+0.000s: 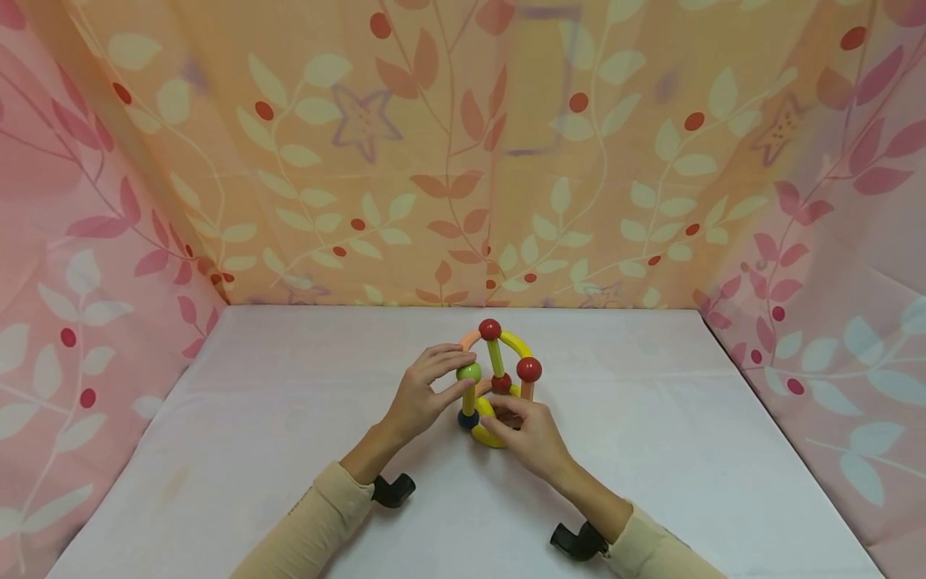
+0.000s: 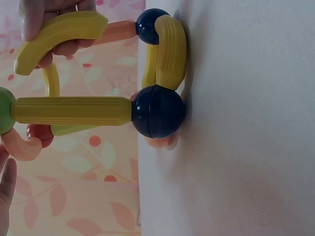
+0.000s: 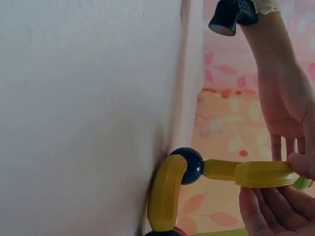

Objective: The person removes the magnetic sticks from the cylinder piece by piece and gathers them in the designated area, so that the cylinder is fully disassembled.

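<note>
"Fingers of the right hand (image 1: 535, 438): what have they got?"

"They pinch a curved yellow stick (image 2: 61, 34) against the thumb, and I see it lifted above the white surface (image 1: 600, 482). From my end I can't tell whether it touches the ball behind it."

"And the left hand (image 1: 423, 390)?"

"Farther in, thumb and fingers close around that green ball (image 1: 469, 372), which tops a straight yellow stick (image 1: 469, 400). Under the stick, I have a dark blue ball (image 1: 468, 419) resting on the surface, with a base curve (image 2: 171, 54) running from it to a second blue ball (image 2: 152, 26)."

"What's deeper?"

"The rest of the toy frame, upright: a red ball (image 1: 530, 370) on an orange post (image 1: 527, 392), then a back red ball (image 1: 489, 330) on a yellow-green stick (image 1: 495, 359), with a lower red ball (image 1: 501, 382) at its foot."

"Behind that?"

"Past the surface's back edge, I get orange-yellow cloth (image 1: 448, 161) printed with leaves."
</note>
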`<state>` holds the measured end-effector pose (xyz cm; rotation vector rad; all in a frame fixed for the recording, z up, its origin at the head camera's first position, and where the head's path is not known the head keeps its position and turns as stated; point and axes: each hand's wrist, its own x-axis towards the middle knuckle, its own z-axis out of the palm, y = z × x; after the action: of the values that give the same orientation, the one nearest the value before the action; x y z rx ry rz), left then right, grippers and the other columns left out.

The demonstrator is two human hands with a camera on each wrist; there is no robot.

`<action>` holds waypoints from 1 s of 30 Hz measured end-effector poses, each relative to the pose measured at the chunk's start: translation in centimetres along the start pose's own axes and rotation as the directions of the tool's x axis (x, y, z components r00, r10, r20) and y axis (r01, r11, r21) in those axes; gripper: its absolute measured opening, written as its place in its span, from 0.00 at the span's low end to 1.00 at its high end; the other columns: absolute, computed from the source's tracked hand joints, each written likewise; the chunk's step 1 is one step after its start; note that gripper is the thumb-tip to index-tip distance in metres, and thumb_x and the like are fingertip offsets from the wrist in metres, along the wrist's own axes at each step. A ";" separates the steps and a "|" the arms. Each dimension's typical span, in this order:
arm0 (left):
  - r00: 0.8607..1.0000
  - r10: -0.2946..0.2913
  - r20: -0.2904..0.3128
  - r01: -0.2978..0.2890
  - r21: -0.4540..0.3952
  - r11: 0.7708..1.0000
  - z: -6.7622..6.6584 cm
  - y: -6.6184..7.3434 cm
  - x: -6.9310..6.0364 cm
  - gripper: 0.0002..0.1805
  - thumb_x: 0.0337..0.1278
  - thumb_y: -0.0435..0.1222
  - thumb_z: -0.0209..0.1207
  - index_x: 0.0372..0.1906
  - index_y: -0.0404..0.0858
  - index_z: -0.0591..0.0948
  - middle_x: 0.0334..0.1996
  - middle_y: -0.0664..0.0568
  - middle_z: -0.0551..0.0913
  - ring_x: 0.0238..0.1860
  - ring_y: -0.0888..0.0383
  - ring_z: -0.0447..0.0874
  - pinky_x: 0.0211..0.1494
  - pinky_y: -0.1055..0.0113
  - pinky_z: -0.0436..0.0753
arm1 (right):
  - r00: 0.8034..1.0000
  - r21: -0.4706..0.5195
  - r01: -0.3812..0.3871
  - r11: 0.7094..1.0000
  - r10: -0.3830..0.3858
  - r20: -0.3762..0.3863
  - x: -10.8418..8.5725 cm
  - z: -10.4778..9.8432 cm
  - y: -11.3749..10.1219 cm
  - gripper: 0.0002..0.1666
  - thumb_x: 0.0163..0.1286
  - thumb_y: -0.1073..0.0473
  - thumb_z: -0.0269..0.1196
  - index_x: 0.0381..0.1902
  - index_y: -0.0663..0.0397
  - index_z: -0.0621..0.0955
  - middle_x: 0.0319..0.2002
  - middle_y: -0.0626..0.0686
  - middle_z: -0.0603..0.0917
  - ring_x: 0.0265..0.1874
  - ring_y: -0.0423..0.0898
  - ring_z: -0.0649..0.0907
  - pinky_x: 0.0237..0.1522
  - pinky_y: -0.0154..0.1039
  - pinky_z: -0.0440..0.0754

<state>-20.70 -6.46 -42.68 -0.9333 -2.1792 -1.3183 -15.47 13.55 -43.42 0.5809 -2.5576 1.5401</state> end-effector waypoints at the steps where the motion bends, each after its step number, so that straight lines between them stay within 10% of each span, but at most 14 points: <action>1: 1.000 -0.002 0.002 0.002 -0.001 1.000 0.0 0.0 0.0 0.18 0.54 0.33 0.68 0.51 0.37 0.85 0.50 0.48 0.86 0.60 0.49 0.76 0.62 0.52 0.78 | 1.000 -0.005 0.003 1.000 -0.003 0.004 -0.1 -0.1 0.0 0.15 0.64 0.59 0.68 0.48 0.59 0.84 0.40 0.56 0.89 0.37 0.47 0.88 0.41 0.33 0.86; 10: 1.000 -0.018 0.012 0.018 -0.005 1.000 0.1 0.1 0.0 0.18 0.54 0.33 0.68 0.52 0.37 0.84 0.51 0.49 0.86 0.61 0.49 0.76 0.62 0.52 0.79 | 0.978 -0.138 0.172 0.975 -0.185 -0.091 -1.0 -3.8 -2.0 0.15 0.59 0.65 0.70 0.45 0.61 0.85 0.37 0.51 0.88 0.34 0.41 0.86 0.40 0.35 0.86; 24: 0.999 -0.044 0.025 0.045 -0.016 0.999 0.0 0.1 0.0 0.18 0.55 0.33 0.67 0.52 0.38 0.84 0.52 0.49 0.86 0.61 0.50 0.76 0.63 0.54 0.78 | 0.942 -0.217 0.113 0.970 -0.175 -0.288 2.4 -11.0 0.3 0.17 0.60 0.68 0.69 0.47 0.68 0.83 0.39 0.61 0.87 0.37 0.22 0.79 0.43 0.16 0.77; 30: 0.998 -0.049 0.028 0.050 -0.020 0.999 -0.1 0.2 0.0 0.18 0.55 0.33 0.67 0.52 0.37 0.84 0.52 0.49 0.86 0.61 0.50 0.75 0.63 0.54 0.78 | 0.952 -0.329 0.036 0.944 -0.133 -0.277 5.3 -12.6 4.6 0.17 0.60 0.65 0.69 0.47 0.68 0.83 0.39 0.64 0.87 0.36 0.50 0.87 0.38 0.18 0.79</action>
<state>-20.57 -6.47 -42.51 -0.9155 -2.2268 -1.3613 -23.44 24.92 -39.67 0.3825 -2.4379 1.0547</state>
